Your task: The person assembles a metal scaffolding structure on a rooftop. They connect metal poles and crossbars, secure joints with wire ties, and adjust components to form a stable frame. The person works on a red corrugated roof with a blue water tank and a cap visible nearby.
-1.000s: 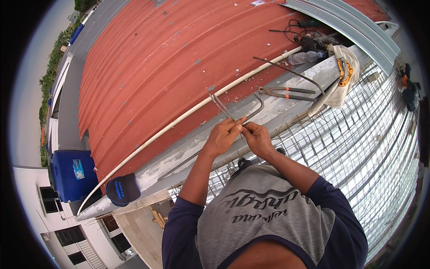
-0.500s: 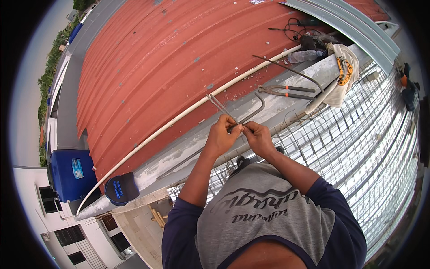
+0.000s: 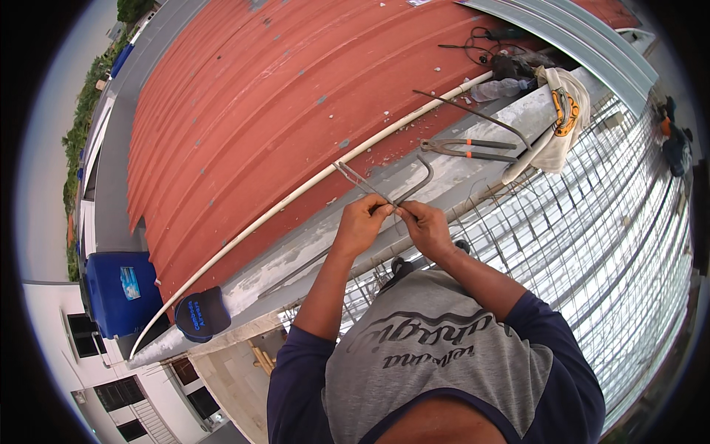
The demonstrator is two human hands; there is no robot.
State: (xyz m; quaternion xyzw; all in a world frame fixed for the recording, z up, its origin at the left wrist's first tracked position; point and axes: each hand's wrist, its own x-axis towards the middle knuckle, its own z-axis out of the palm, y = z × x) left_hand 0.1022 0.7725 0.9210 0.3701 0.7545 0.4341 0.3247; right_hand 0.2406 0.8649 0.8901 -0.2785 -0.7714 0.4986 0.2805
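Note:
In front of my body, both hands meet where bent steel rods cross. My left hand [image 3: 360,220] is closed, its fingers and thumb pinching a bent steel rod [image 3: 355,176] whose narrow doubled end reaches up toward the pale pipe. My right hand [image 3: 427,226] is closed beside it, fingertips pressed on the rods at the crossing. A hooked steel rod [image 3: 427,177] curves up beyond my right fingers; its long straight part runs down left past my left hand. The exact contact between the fingertips is too small to make out. Pincers [image 3: 470,149] with orange bands lie farther right on the concrete ledge.
Another bent rod [image 3: 481,118] lies beyond the pincers. A light cloth [image 3: 543,155] with a yellow-black tool [image 3: 566,111] and a plastic bottle [image 3: 497,89] lie right. A dark cap [image 3: 201,314] sits left. Wire mesh [image 3: 562,244] spreads at right; red roofing [image 3: 244,126] lies beyond the pipe [image 3: 259,216].
My left fingers have shifted slightly, now pinching with the thumb nearer the crossing. The narrow bent rod has tilted a little left. My right hand stays almost in place.

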